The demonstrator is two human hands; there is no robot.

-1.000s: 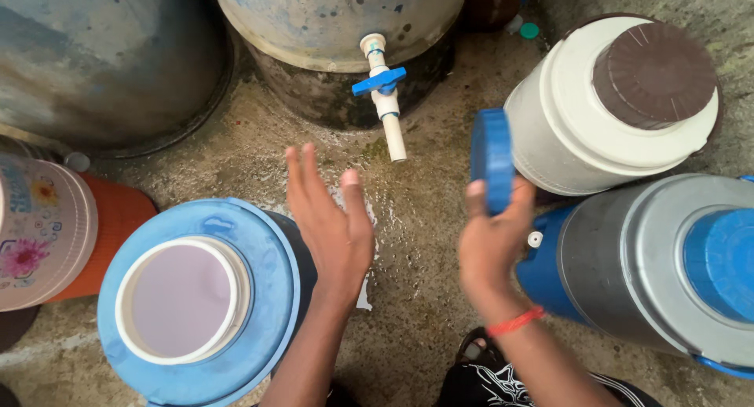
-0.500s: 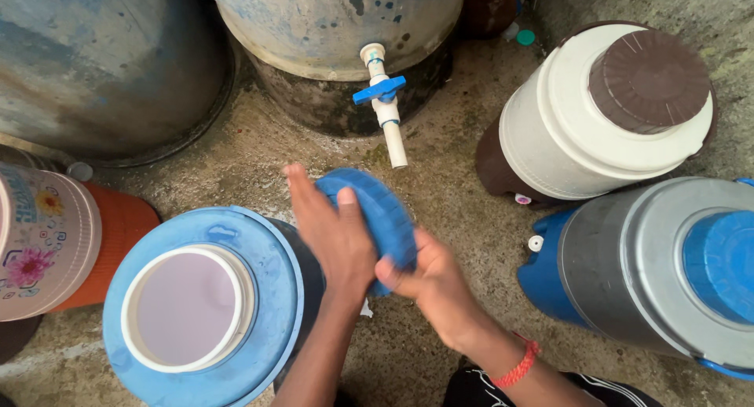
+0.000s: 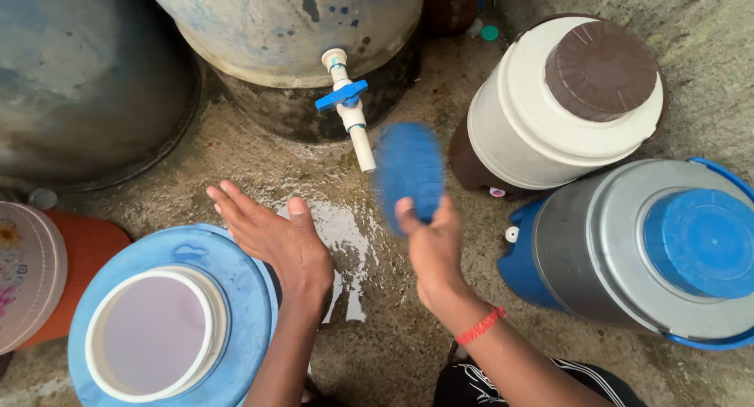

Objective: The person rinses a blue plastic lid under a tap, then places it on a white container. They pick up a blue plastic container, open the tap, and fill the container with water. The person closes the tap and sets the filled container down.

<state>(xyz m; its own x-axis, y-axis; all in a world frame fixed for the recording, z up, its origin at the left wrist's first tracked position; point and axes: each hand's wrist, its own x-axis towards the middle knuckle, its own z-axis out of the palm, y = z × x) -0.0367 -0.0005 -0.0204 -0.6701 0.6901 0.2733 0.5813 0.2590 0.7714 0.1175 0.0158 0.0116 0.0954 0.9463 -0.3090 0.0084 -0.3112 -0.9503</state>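
Wet concrete floor (image 3: pixel 236 156); water coolers (image 3: pixel 565 101), perhaps barrels (image 3: pixel 290 30), standing.

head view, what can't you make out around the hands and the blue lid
Head view only:
- Blue lid in the right hand: motion-blurred, so its rim and surface detail are lost.
- Left hand: its palm faces down, so whether it touches the light-blue cooler is unclear.
- Orange cooler: cut off by the left edge.
- Grey cooler: cut off by the right edge.
- Tap: whether water is running cannot be told.
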